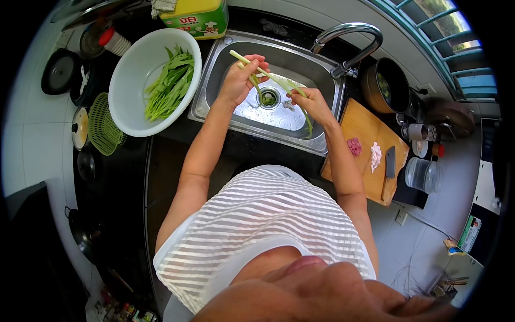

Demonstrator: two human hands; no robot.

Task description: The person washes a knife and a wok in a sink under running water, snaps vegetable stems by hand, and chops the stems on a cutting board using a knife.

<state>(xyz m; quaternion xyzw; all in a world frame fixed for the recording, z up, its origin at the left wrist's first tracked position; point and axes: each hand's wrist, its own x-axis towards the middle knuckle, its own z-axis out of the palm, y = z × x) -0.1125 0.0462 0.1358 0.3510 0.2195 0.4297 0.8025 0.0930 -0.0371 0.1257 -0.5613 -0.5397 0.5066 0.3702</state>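
Above the steel sink (pixel 216 86), my left hand (pixel 244 78) is closed around long pale green stalks (pixel 276 79). My right hand (pixel 312 103) pinches the other end of the stalks, where a thin green piece hangs down toward the sink's right side. Bits of green lie around the drain (pixel 268 97) below my hands. To the left of the sink, a large white bowl (pixel 126 88) holds a pile of leafy greens (pixel 174 83).
A curved faucet (pixel 351 29) rises behind the sink. On the right, a wooden cutting board (pixel 357 121) bears a knife (pixel 390 163), red chopped meat (pixel 354 146) and pale pieces (pixel 375 156). A green colander (pixel 102 126) stands left of the bowl, a pot (pixel 373 88) behind the board.
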